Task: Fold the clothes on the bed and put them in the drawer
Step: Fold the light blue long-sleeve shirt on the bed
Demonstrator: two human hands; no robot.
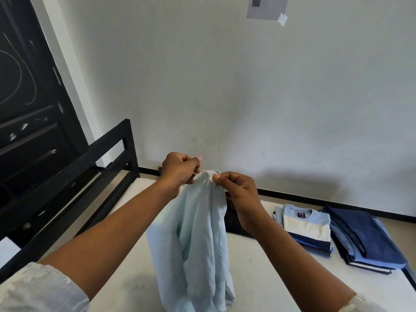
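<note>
A pale blue garment (198,248) hangs bunched in the air above the white bed (258,278). My left hand (180,170) and my right hand (238,192) pinch its top edge close together, with the cloth drooping down between my forearms to the mattress. A dark garment (234,221) lies on the bed behind my right hand, mostly hidden. No drawer is in view.
Two folded stacks sit on the bed at the right: a striped blue and cream top (306,228) and dark navy clothes (364,237). The black bed frame (90,167) runs along the left, with a dark door (29,104) behind it. A white wall stands ahead.
</note>
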